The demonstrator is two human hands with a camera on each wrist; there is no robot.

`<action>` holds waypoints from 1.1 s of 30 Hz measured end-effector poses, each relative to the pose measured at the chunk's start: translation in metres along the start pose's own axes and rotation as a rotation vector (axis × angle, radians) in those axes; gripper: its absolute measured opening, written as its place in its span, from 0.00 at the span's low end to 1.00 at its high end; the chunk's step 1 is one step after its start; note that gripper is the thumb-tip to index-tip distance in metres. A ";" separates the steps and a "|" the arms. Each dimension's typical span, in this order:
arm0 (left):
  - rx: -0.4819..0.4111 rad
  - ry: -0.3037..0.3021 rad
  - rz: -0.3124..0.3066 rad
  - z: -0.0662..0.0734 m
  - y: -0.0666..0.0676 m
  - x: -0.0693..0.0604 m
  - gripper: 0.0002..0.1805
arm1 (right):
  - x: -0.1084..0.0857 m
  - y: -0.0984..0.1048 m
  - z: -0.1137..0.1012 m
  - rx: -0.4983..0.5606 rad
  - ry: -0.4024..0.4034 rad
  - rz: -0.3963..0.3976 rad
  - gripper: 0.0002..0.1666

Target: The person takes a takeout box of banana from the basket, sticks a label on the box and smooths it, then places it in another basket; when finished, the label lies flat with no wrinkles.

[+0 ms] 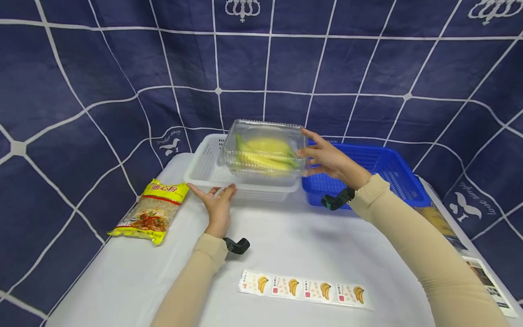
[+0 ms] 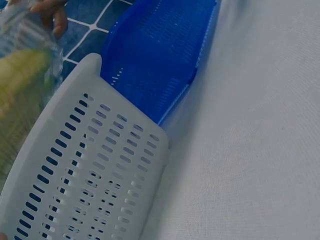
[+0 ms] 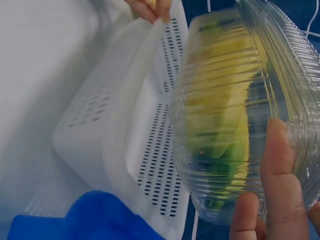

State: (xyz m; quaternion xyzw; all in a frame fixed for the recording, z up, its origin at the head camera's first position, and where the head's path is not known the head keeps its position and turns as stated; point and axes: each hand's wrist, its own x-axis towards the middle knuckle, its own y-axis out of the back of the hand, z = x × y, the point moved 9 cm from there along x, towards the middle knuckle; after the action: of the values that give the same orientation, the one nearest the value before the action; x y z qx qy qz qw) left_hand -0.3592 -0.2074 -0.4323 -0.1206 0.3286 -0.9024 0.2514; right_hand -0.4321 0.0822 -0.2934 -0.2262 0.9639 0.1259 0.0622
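Note:
My right hand (image 1: 327, 158) grips the right end of a clear plastic clamshell box (image 1: 267, 129), tilted over a white slotted basket (image 1: 261, 186). Yellow bananas with green ends (image 3: 215, 105) show through the box's walls in the right wrist view. The box's lid appears closed. At the basket's front left, my left hand (image 1: 217, 206) holds the rim, thumb and fingers spread along it; the right wrist view shows those fingers (image 3: 150, 9) pinching the edge. In the left wrist view the basket's slotted side (image 2: 100, 160) fills the lower left.
A blue basket (image 1: 408, 190) stands right of the white one. On the left lies a yellow-ended noodle bag (image 1: 151, 211). A strip of banana stickers (image 1: 304, 289) lies in front on the white table (image 1: 282, 240). Packages (image 1: 439, 222) and a printed sheet (image 1: 490, 281) lie at the right edge.

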 end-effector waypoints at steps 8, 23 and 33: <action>0.025 0.003 -0.006 -0.001 0.001 0.003 0.80 | -0.043 0.007 0.007 -0.031 0.027 0.003 0.53; 0.048 -0.022 -0.007 0.002 0.002 0.005 0.78 | -0.112 0.014 0.035 -0.031 0.063 0.032 0.52; 0.058 0.006 -0.009 0.000 0.002 0.004 0.79 | -0.148 0.009 0.065 -0.047 0.082 0.054 0.52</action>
State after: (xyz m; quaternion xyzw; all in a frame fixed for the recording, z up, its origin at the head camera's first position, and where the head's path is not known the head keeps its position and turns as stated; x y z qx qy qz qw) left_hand -0.3619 -0.2110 -0.4332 -0.1118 0.3027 -0.9129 0.2498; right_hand -0.3004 0.1694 -0.3282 -0.2064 0.9682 0.1406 0.0140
